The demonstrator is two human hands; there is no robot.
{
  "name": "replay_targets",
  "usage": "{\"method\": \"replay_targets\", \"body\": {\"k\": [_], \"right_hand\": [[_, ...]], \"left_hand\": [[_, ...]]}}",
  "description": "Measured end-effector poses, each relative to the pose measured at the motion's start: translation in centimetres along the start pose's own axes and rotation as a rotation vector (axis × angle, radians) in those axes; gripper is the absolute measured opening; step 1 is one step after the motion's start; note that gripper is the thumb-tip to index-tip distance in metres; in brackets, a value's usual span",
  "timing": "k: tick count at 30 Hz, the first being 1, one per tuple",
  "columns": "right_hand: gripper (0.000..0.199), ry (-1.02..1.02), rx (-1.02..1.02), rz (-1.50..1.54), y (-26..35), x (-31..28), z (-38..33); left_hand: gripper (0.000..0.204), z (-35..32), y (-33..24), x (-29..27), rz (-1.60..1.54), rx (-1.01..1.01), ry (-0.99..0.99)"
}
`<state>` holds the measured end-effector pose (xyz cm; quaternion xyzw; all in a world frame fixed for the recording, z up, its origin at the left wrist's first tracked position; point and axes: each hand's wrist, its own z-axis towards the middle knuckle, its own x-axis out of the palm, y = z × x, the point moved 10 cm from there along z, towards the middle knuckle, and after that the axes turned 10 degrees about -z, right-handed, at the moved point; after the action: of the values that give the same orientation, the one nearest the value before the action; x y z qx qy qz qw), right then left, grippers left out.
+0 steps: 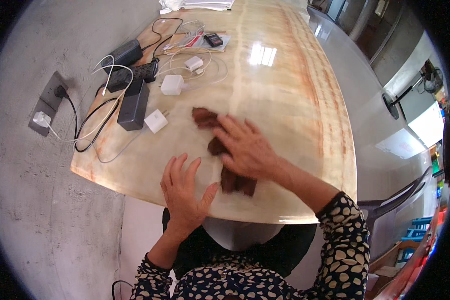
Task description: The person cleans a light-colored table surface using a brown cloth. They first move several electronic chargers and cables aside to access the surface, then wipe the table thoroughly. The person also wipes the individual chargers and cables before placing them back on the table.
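Observation:
A dark brown cloth lies crumpled on the glossy marble-patterned table. My right hand rests across its middle, palm down, with the fingers stretched out and slightly blurred. Parts of the cloth stick out past the fingertips and below the palm; the rest is hidden under the hand. My left hand is at the near table edge, left of the cloth, with its fingers spread and nothing in it.
Left of the cloth lie a white charger, another white charger, a dark grey oblong block, a black power strip and tangled cables. A wall socket is at left. A chair stands right of the table.

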<state>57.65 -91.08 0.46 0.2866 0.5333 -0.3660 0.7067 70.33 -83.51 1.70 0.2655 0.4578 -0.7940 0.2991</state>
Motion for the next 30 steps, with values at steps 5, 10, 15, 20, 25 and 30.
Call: {"method": "replay_targets", "body": {"k": [5, 10, 15, 20, 25, 30], "right_hand": [[0.049, -0.115, 0.231, -0.151, -9.8, 1.5, 5.5], [0.045, -0.199, 0.419, -0.218, -9.1, 2.3, 7.4], [0.035, -0.225, -0.023, -0.042, -1.1, 1.6, 8.0], [0.047, -0.124, -0.263, 0.110, 2.6, -0.5, -0.4], [0.058, 0.160, -0.186, 0.050, -1.0, -3.3, -11.8], [0.070, 0.144, 0.043, -0.170, -13.1, -2.3, -11.2]], "left_hand": [[0.056, -0.3, 0.3, 0.0, 0.037, 0.016, -0.046], [0.057, 0.0, 0.3, -0.2, 0.040, 0.011, -0.038], [0.060, 0.0, 0.3, 0.2, 0.045, 0.046, -0.047], [0.057, -0.2, 0.0, 1.0, 0.037, 0.047, -0.049], [0.046, -0.4, -0.8, 1.4, 0.102, 0.091, 0.037], [0.041, -0.3, -0.2, 1.3, 0.147, 0.054, 0.052]]}}
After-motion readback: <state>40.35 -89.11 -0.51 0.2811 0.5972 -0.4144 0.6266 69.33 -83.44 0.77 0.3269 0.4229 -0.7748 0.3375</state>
